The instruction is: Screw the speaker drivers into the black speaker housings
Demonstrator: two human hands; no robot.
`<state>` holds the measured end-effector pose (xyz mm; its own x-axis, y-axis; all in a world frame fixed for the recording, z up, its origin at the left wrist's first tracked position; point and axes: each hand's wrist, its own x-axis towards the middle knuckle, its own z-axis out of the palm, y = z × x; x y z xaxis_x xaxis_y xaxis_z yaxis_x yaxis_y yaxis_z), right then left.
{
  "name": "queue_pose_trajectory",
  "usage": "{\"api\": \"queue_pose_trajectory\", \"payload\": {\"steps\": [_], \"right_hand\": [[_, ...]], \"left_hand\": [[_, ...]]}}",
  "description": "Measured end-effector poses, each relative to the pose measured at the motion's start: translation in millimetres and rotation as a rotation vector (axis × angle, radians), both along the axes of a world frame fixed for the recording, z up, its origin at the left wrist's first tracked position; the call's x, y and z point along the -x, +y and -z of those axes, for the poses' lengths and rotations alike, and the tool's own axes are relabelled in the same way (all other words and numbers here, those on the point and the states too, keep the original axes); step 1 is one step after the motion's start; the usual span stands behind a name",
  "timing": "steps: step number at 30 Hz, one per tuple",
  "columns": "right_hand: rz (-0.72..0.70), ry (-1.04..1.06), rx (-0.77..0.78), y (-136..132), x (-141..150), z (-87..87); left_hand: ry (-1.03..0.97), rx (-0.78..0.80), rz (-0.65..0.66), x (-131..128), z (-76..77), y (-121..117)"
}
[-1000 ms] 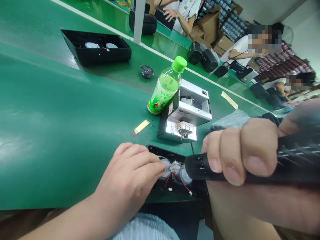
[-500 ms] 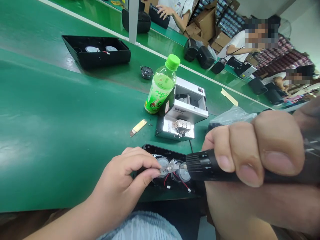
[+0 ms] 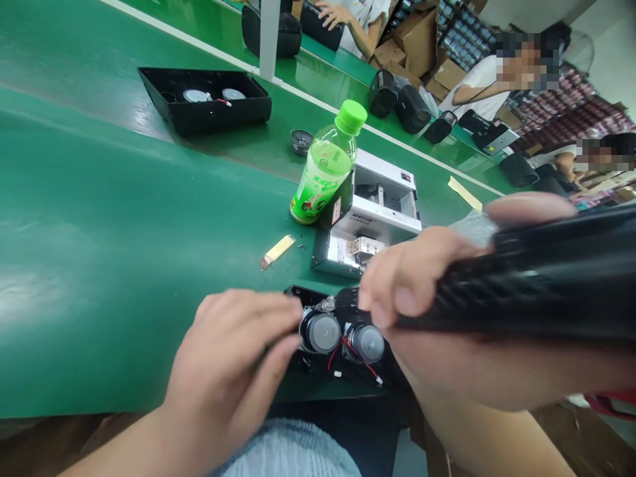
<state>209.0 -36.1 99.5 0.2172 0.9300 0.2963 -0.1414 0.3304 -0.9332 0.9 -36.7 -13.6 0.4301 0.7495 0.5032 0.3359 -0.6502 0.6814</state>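
Observation:
My right hand is wrapped round a black electric screwdriver, which points left. A clear, shiny piece shows at its front end, beside a speaker. Beneath it lies a black speaker housing. Inside are two round speakers with grey magnets, a left one and a right one. Red wires with white plugs trail over the housing. My left hand is at the housing's left side, thumb and fingertips slightly apart and blurred; I see nothing between them.
Beyond the housing stand a silver-black machine and a green-capped bottle. A yellow-handled blade lies left of them. Farther off are a loose speaker and another black housing. Co-workers sit across the bench, near a white post.
My left fingertips have parted and drawn left from the screwdriver's tip. My right hand has moved left and tilted the screwdriver, bringing its front end close over the housing.

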Motion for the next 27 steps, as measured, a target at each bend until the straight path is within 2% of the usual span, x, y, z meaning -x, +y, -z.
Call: {"api": "queue_pose_trajectory", "payload": {"steps": [3,6,10,17,23,27], "right_hand": [[-0.002,-0.001,0.009,12,4,16.7],[-0.05,-0.007,0.015,17,3,24.8],[-0.103,-0.027,0.027,21,1,28.7],[-0.003,-0.067,-0.004,23,10,33.1],[-0.009,-0.058,0.041,25,14,36.7],[0.043,-0.004,-0.043,28,23,47.1]], "left_hand": [[0.131,-0.187,0.104,-7,6.5,-16],[0.192,-0.261,0.137,-16,14.6,-27],[0.184,-0.245,0.146,-17,19.8,-29],[0.182,-0.233,0.189,-14,15.5,-25],[0.178,-0.214,0.191,-16,18.7,-27],[0.191,-0.205,0.197,-15,21.4,-28]]}}
